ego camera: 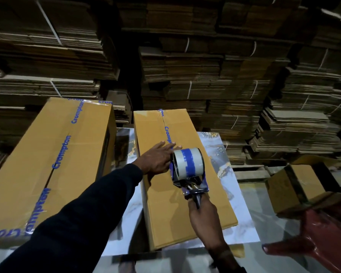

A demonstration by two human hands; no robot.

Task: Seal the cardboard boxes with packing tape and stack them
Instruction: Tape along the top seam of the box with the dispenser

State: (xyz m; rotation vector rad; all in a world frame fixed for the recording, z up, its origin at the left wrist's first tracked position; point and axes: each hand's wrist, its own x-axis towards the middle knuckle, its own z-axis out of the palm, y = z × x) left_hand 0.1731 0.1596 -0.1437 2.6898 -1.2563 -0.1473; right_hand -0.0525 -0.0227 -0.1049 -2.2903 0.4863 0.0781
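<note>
A long cardboard box (185, 203) lies on the marble-patterned table (242, 209), with printed blue-lettered tape along the far half of its centre seam. My left hand (158, 158) presses flat on the box top with straight fingers, just left of the seam. My right hand (202, 211) grips the handle of a tape dispenser (188, 166) that carries a clear roll with blue print and sits over the seam at mid-length. A taller sealed box (45, 160) with the same tape stands to the left.
Tied bundles of flattened cardboard (205, 75) are stacked high behind the table. To the right stand an open box (295, 186) with raised flaps and a red plastic stool (319, 237). The table's near edge runs below the box.
</note>
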